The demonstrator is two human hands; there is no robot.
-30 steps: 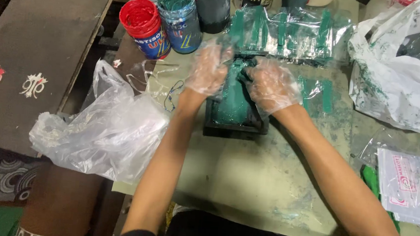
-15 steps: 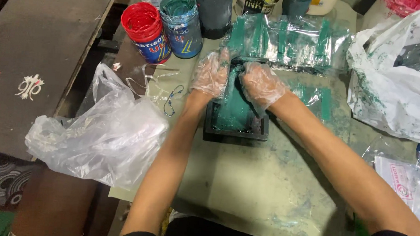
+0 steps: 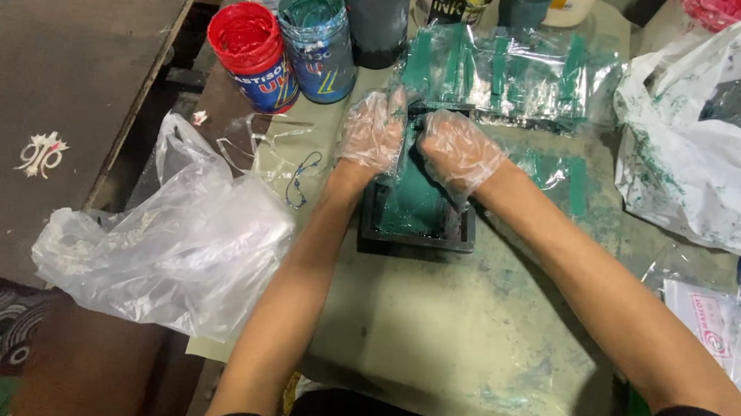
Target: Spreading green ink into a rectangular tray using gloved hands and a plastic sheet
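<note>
Both my hands wear thin clear plastic gloves and rest on a small black tray (image 3: 416,235) filled with green paint. My left hand (image 3: 373,133) lies on the tray's far left part with its fingers spread. My right hand (image 3: 455,149) presses down on the green mass at the tray's far right, fingers curled. Whether either hand grips anything under the palms is hidden. The tray sits on a paint-stained pale table (image 3: 466,328).
A red-lidded paint tub (image 3: 252,43) and a green-lidded tub (image 3: 318,26) stand at the far left, a dark tall container (image 3: 375,13) beside them. Green-smeared clear plastic sheets (image 3: 519,71) lie behind the tray. Crumpled plastic bags lie left (image 3: 168,246) and right (image 3: 704,162).
Both hands have shifted slightly toward the tray's far end and closer together. The view has tilted a little; the tray stays in place.
</note>
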